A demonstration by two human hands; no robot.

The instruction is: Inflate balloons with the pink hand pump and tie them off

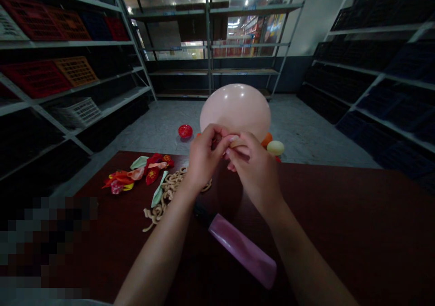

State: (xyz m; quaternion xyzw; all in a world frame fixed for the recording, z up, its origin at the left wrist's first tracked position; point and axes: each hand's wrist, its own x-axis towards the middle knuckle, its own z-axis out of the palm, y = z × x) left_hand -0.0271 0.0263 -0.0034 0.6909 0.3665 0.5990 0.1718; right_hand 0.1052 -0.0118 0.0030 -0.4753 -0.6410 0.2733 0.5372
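tabletop (343,220) roomy rightward, left hand (205,155) and right hand (260,172) pinching balloon (236,109) near far edge (333,167)

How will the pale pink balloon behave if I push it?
The pale pink balloon looks round and inflated, so it is probably light and, if released, apt to roll. Its shiny skin looks taut, so it may be springy but fragile.

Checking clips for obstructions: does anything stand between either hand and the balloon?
Nothing visible does: the left hand and right hand meet at the near side of the balloon, their grip partly hidden. The pink pump lies lower, on the table.
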